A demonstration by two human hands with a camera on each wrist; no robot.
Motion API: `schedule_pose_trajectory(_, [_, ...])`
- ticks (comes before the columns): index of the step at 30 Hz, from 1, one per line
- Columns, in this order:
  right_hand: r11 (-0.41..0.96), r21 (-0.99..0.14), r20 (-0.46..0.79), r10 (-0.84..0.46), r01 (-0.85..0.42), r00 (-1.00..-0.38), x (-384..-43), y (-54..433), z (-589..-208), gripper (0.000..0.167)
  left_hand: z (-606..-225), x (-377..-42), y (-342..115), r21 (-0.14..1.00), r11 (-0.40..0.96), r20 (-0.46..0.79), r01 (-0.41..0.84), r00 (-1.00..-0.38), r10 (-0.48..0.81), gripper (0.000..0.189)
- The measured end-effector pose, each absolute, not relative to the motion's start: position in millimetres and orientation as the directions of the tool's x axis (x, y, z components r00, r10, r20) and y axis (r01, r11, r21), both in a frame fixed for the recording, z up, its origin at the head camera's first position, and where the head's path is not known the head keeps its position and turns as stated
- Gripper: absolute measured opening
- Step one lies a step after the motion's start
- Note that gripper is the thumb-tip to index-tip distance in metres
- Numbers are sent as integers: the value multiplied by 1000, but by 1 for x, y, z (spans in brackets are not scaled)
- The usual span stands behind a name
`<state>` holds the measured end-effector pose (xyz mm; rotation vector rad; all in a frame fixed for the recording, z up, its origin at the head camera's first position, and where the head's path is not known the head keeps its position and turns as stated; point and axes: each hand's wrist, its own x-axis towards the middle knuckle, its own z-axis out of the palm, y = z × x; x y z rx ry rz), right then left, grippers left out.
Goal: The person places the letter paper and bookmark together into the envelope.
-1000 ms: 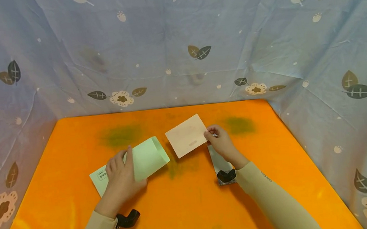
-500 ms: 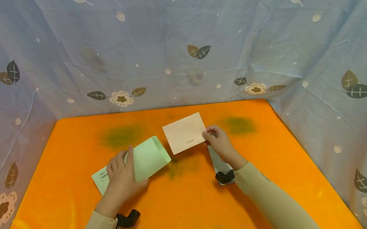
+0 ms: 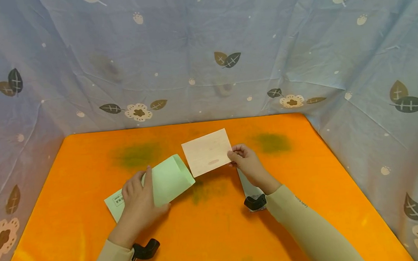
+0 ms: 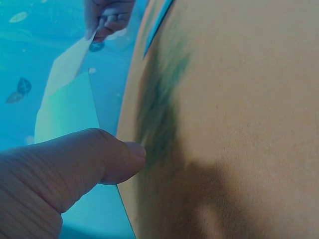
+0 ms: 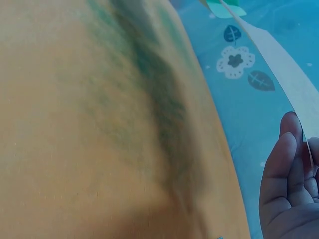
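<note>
In the head view my left hand [image 3: 137,199] holds a pale green envelope [image 3: 170,181], fingers spread over its face and thumb at its near edge. Dark print marks the envelope's left end; its open end with a flap faces right. My right hand [image 3: 247,164] pinches the right edge of a pale pink card [image 3: 206,152] between thumb and fingers. The card's lower left corner is at the envelope's open end; whether it sits inside cannot be told. In the left wrist view, the card [image 4: 67,67] appears just beyond the envelope [image 4: 70,117].
A flat grey strip-like item [image 3: 247,183] lies on the orange tabletop [image 3: 211,238], partly hidden under my right wrist. Blue patterned cloth [image 3: 186,45] encloses the back and both sides of the table.
My right hand has brought the card left, up to the envelope's open end, and turned it a little flatter to the view. The left hand and envelope have shifted very slightly right.
</note>
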<state>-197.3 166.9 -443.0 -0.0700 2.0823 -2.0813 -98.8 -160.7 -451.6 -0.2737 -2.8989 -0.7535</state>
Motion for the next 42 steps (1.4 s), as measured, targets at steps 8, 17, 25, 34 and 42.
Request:
schedule_pose_trajectory(8, [15, -992, -125, -220, 124, -968, -196, 166, -443, 29, -452, -100, -160, 465, 857, 203, 221, -969, 140, 122])
schedule_pose_trajectory(17, [-4, -992, -120, -249, 125, -961, -193, 164, -444, 29, -452, -100, -159, 469, 854, 211, 224, -968, 138, 123])
schedule_pose_trajectory(25, [3, -996, -87, -256, 89, -963, -192, 165, -445, 29, -452, -100, -159, 445, 868, 216, 222, -967, 137, 124])
schedule_pose_trajectory(34, [17, -997, -74, -246, 72, -966, -195, 165, -448, 30, -451, -99, -159, 405, 884, 212, 233, -965, 158, 122])
schedule_pose_trajectory(42, [35, -997, -69, -213, 63, -975, -194, 164, -446, 28, -453, -99, -158, 374, 887, 239, 269, -953, 188, 122])
